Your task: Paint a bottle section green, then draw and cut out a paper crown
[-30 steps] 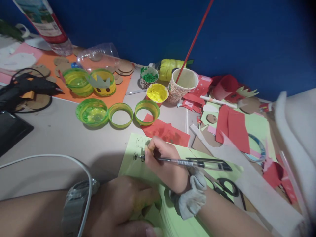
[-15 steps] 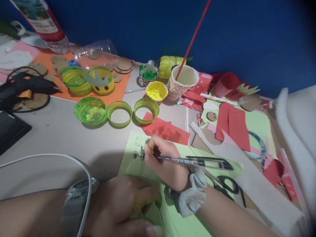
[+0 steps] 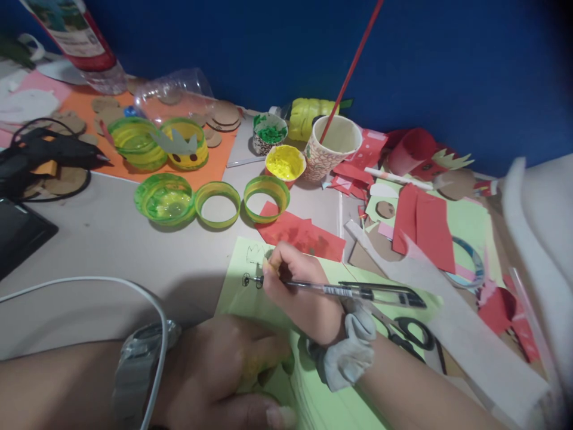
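In the head view, the right hand has its fingers clasped round a black-and-clear pen, thumb and forefinger pinching it near the writing end. The pen lies just above a light green paper on the worktop; its long axis runs left to right, the tip pointing left and the capped end reaching right, slightly nearer. Just left of the fingertips, the tip meets or hovers over two small dark ovals; contact cannot be told. A jagged outline sits on the far side of them. The right hand is nearer to these marks; the left hand rests on the paper's near part, to their near side, with fingers loosely bent. Whether they grip anything underneath cannot be told. On the far side of the paper lies a red paper piece, and beyond its left end stands a green-and-yellow ring. Black-handled scissors lie right of the right wrist, near the pen's capped end.
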The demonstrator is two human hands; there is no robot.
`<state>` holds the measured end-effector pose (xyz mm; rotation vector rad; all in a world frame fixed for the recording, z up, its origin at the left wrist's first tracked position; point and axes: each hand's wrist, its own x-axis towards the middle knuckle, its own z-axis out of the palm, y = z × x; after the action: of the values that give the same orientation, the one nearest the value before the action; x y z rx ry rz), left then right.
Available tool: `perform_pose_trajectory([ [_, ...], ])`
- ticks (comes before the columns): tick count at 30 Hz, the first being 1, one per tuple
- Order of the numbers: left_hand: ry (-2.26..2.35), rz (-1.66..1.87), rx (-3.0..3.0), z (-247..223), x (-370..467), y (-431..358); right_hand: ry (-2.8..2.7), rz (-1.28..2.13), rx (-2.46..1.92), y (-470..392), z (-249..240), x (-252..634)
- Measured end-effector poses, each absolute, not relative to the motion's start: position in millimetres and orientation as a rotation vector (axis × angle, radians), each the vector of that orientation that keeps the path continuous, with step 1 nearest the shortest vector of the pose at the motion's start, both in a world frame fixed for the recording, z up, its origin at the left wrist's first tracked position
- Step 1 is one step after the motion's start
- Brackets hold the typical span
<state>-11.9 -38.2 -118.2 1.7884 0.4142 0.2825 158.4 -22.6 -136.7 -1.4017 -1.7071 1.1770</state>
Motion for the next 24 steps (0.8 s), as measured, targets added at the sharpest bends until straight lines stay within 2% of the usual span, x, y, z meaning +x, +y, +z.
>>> perform_pose_trajectory([
  [24, 0.445, 0.275, 1.777, -121.7, -12.3, -40.5, -1.691, 1.168, -1.405, -22.6, -137.9, 158.7],
])
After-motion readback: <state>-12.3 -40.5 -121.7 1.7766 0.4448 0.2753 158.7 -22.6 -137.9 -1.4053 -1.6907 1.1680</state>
